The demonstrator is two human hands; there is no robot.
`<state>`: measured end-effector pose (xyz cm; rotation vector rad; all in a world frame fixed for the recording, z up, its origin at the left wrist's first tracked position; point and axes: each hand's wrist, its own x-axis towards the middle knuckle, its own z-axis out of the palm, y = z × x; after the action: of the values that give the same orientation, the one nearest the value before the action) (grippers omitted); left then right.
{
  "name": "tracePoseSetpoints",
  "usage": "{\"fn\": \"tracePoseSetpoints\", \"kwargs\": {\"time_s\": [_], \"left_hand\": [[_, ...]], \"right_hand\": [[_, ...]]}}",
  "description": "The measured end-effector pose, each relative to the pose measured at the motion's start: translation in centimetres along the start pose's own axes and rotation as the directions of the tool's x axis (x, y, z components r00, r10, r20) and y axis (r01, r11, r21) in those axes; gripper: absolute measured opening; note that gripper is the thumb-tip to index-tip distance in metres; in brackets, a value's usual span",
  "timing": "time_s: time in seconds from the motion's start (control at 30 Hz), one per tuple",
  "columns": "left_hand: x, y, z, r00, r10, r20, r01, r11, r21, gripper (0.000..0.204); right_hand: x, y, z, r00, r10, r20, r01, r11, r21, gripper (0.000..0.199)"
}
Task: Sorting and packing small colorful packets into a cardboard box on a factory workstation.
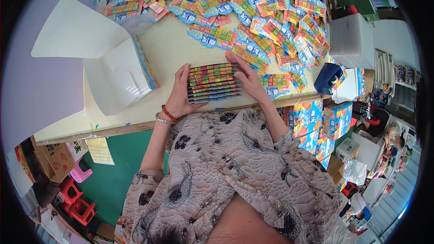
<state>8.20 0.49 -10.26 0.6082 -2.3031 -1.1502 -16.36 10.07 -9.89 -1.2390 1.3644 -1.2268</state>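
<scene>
Red-and-green packs (214, 81) form a row near the front edge of the bench (167, 45); the left hand (180, 94) and right hand (250, 81) clasp its ends, fingers part-spread.

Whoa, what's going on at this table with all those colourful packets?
Someone is holding a stack of flat packets between their left hand and right hand, near the front edge of the table. Many more colourful packets lie jumbled in a big pile at the far side. A white box stands open on the left, its lid tipped back.
</scene>
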Motion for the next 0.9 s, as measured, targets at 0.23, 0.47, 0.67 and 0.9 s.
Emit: {"fn": "tracePoseSetpoints", "kwargs": {"time_s": [0.23,0.47,0.67,0.9], "left_hand": [[0.2,-0.1,0.1,0.999,-0.019,-0.047,0.018,0.999,-0.028,0.115],[-0.5,1.5,-0.3,0.993,-0.018,-0.12,0.013,0.999,-0.041,0.094],[-3.0,6.3,-5.6,0.987,-0.023,-0.157,0.017,0.999,-0.045,0.087],[-5.0,8.1,-18.8,0.913,0.004,-0.408,0.074,0.982,0.175,0.09]], "right_hand": [[0.2,0.1,0.0,1.0,-0.006,-0.001,0.006,1.0,-0.005,0.055],[-0.3,-0.9,0.5,0.992,0.125,-0.003,-0.121,0.964,0.236,0.052],[1.1,-6.4,3.1,0.989,0.121,0.084,-0.138,0.96,0.243,0.049],[11.2,-12.1,11.3,0.939,-0.305,0.16,0.254,0.927,0.275,0.046]]}}
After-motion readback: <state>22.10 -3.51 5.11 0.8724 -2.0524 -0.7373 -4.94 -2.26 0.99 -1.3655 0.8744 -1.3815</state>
